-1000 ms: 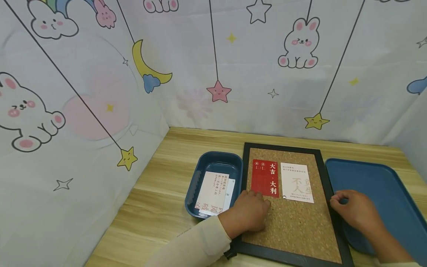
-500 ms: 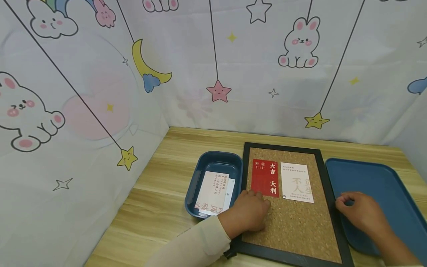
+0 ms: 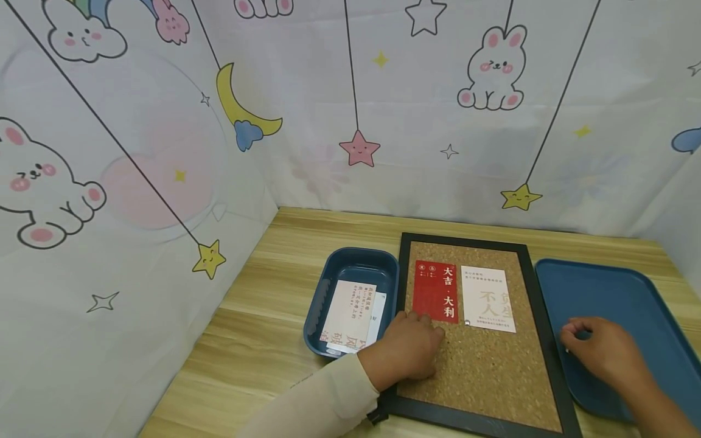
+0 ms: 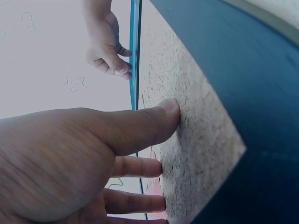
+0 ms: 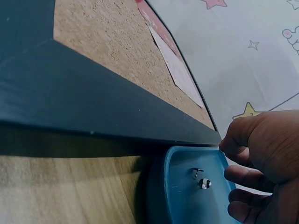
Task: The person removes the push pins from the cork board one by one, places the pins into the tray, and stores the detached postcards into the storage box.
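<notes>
On the framed corkboard (image 3: 493,371), my left hand (image 3: 413,347) rests with its fingertips at the lower edge of a red card (image 3: 435,292). In the left wrist view its thumb (image 4: 140,128) and fingers reach fairly straight to the cork. Beside the red card a white card (image 3: 486,298) lies on the board, a small pale dot at its lower left corner. My right hand (image 3: 605,353) hovers over the left part of the blue tray (image 3: 619,286), thumb and index fingertips together, other fingers loosely bent. I cannot tell whether something tiny is between those fingertips.
Silver thumbtacks (image 5: 204,183) lie in the tray, below the right hand. Left of the board stands a deep blue bin (image 3: 364,258) with several printed cards (image 3: 350,313) in it. Behind the wooden table (image 3: 246,340) hangs a patterned cloth (image 3: 416,176).
My right hand has shifted to the right, from the board's right frame edge to above the tray. The left hand and the cards have stayed in place.
</notes>
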The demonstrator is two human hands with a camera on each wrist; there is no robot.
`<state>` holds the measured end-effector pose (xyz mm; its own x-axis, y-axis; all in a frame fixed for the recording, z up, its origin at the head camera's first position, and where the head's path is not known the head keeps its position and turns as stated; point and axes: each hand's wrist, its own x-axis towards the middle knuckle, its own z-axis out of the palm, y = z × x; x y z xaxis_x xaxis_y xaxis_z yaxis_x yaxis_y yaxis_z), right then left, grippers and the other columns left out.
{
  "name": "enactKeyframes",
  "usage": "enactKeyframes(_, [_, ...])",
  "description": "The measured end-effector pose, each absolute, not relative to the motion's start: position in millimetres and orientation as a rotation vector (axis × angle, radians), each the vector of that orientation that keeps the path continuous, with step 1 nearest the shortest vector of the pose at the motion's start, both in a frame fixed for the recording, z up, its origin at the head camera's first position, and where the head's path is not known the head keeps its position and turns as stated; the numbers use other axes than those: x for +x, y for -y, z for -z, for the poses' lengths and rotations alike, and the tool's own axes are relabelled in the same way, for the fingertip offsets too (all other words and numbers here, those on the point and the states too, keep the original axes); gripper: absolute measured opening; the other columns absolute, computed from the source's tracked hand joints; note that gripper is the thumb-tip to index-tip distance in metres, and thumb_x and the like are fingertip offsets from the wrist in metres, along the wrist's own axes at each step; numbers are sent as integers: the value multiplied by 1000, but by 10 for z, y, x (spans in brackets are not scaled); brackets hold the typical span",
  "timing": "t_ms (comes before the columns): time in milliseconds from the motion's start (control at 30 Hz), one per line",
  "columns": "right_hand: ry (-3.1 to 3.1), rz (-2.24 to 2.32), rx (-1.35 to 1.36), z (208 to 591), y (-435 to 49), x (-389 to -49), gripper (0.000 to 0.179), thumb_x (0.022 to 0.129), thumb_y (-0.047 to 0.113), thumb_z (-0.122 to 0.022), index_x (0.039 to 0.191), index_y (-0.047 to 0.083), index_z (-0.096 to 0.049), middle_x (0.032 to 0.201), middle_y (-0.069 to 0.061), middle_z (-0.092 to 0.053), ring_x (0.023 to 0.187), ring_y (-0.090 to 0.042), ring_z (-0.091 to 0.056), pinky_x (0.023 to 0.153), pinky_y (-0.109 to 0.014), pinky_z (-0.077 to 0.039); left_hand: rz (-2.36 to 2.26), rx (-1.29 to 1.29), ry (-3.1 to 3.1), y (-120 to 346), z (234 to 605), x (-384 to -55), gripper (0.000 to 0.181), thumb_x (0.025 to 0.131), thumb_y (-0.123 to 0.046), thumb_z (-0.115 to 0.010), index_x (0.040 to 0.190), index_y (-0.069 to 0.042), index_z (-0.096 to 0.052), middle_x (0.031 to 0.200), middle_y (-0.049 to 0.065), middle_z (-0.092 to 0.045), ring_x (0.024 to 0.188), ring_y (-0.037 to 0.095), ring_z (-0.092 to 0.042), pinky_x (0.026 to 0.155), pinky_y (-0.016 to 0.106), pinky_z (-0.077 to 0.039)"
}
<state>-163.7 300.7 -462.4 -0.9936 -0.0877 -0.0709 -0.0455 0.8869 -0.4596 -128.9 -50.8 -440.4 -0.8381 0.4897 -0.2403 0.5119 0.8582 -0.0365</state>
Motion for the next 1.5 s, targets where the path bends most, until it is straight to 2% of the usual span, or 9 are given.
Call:
enactKeyframes(900, [-2978,695,-91,4601,-2922,-1642,34,96,29,-67,106,-3,-73,112,-33,-65,96,-52,-61,69,-55,-48,116,767,-2806,520,4394,-1293,49,80,-46,-84,122,-26,-70,113,-2,-66,108,18,-57,92,39,-45])
enactKeyframes(1000, [-2998,711,-116,4613,-2835,-1637,32,95,28,-67,104,-2,-74,108,-31,-67,91,-49,-63,65,-52,-49,115,771,-2807,526,4392,-1288,49,80,-46,-84,122,-26,-70,113,-2,-66,107,18,-57,92,39,-45])
enactKeyframes(1133, [-3013,749,-147,4622,-2692,-1639,29,96,26,-67,103,-2,-74,101,-27,-69,73,-33,-63,55,-43,-46,113,777,-2805,530,4382,-1279,50,80,-46,-84,123,-25,-70,113,-2,-66,107,18,-57,92,39,-45])
enactKeyframes(1200, [-3027,760,-170,4625,-2620,-1646,27,97,24,-67,102,-2,-74,101,-27,-69,70,-28,-62,54,-39,-42,114,779,-2804,530,4381,-1279,51,80,-47,-84,124,-25,-70,114,-2,-66,108,18,-57,92,39,-45])
enactKeyframes(1400, [-3039,805,-221,4645,-2417,-1665,21,95,21,-69,98,1,-74,96,-18,-70,70,-21,-54,58,-37,-40,114,778,-2810,530,4400,-1290,52,79,-48,-85,124,-26,-70,113,-2,-66,109,18,-57,93,39,-45])
enactKeyframes(1500, [-3035,825,-231,4660,-2330,-1672,20,93,20,-70,97,1,-74,90,-12,-69,72,-22,-56,60,-39,-44,117,783,-2812,530,4407,-1295,53,79,-49,-85,124,-26,-70,113,-2,-66,109,18,-57,93,39,-45])
